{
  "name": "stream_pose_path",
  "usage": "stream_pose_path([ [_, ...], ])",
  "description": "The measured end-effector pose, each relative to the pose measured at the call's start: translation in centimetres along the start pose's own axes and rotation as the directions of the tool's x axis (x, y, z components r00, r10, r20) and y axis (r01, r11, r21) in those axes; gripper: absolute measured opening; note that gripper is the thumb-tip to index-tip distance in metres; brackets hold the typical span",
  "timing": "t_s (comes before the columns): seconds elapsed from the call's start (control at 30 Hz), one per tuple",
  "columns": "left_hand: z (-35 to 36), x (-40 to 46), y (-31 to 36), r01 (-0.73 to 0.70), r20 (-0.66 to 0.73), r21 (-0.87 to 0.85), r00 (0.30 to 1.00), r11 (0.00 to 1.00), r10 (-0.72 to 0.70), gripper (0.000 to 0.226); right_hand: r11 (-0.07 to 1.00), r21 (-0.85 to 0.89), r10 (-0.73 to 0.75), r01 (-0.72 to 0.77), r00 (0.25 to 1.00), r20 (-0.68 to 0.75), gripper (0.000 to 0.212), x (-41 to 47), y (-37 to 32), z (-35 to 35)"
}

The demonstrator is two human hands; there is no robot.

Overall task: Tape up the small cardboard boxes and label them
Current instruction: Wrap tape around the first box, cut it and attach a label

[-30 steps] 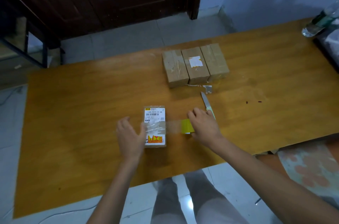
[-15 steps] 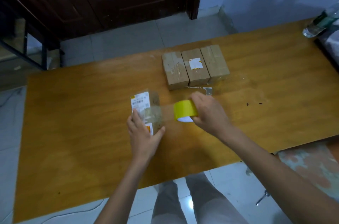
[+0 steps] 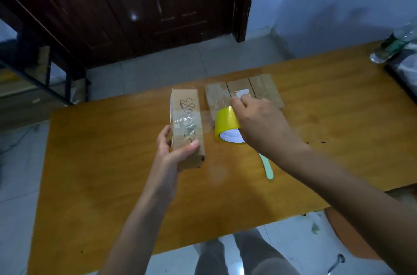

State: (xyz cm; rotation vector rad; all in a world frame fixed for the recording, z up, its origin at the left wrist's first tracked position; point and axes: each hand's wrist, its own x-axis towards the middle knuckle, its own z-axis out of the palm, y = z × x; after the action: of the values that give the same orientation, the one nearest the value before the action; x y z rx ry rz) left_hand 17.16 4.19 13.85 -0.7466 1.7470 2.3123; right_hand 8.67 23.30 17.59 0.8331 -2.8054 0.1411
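Left hand (image 3: pixel 174 150) grips scribbled box (image 3: pixel 187 126); right hand (image 3: pixel 259 126) holds yellow tape roll (image 3: pixel 226 123), writing unreadable

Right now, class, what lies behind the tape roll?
Behind the tape roll stand three boxes in a row; the middle one bears a white label. The right hand covers parts of them.

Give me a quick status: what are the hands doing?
Left hand grips box. Right hand holds tape roll, tape stretched to the box. Knife on table under right arm.
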Motion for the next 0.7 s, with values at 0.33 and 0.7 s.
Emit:
stream_pose_path([
  [0.33, -0.6, -1.3, 1.9, 0.041, 0.169, -0.197, 0.986, 0.979, -0.007, 0.076, 0.998, -0.057, -0.02, 0.033, 0.976, 0.218, 0.022, 0.0, -0.6, 0.4],
  [0.7, -0.5, -1.4, 2.4, 0.04, 0.307, -0.342, 0.949, 0.939, 0.072, 0.088, 0.998, -0.001, -0.064, 0.066, 0.971, 0.231, 0.033, 0.3, -2.1, 0.1],
])
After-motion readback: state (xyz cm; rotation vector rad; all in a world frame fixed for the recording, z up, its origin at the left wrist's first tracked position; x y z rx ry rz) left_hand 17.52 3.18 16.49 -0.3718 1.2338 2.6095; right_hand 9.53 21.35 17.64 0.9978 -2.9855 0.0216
